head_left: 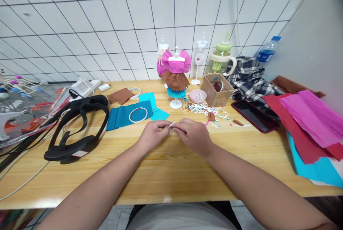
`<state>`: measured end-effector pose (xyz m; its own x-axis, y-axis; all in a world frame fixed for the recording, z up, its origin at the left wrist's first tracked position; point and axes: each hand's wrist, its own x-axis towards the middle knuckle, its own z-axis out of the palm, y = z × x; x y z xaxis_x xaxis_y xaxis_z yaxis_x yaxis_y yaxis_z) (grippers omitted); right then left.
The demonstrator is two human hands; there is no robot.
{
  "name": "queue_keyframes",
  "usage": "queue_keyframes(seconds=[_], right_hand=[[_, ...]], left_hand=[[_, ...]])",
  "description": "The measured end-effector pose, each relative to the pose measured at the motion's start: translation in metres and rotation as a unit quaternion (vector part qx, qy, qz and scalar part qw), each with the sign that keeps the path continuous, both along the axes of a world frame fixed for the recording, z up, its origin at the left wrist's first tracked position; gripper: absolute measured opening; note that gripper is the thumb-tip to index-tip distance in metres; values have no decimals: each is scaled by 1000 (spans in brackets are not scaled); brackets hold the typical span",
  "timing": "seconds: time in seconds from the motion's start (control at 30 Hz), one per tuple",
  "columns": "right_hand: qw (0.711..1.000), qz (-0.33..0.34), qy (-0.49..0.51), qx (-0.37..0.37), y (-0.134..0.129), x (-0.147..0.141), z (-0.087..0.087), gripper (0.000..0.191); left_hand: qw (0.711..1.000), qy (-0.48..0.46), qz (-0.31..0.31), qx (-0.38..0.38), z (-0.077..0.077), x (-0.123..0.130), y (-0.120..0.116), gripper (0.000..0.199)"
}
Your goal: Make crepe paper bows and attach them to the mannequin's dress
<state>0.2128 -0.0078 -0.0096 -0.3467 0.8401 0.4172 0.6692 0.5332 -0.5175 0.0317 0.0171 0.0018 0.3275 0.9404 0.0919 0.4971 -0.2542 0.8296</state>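
Observation:
My left hand (pixel 154 135) and my right hand (pixel 195 136) meet just above the front middle of the table. Between their pinched fingertips is a small white strip (pixel 172 125), too small to make out further. Beyond them stands a mini dress form (pixel 176 67) in a pink top and a tiered brown and blue paper skirt. Right of it lie many white paper scraps (pixel 202 109) by a pink dish (pixel 205 96). To the left, a roll of tape (pixel 130 115) rests on folded teal paper (pixel 114 118).
Far left are a black head strap (pixel 104 117), cables and a power strip (pixel 85 87). Toward the right are a small box (pixel 214 96), a green-lidded cup (pixel 223 58), a phone (pixel 253 115), plaid cloth (pixel 246 74) and coloured paper sheets (pixel 300 130). A tiled wall (pixel 120 26) closes the back.

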Motion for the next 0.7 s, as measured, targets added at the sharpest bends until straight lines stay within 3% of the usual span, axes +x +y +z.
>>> queue_keyframes(seconds=[0.7], right_hand=[[998, -38, 43, -4, 2, -3, 1, 8]], left_hand=[[994, 83, -6, 76, -5, -2, -6, 21]])
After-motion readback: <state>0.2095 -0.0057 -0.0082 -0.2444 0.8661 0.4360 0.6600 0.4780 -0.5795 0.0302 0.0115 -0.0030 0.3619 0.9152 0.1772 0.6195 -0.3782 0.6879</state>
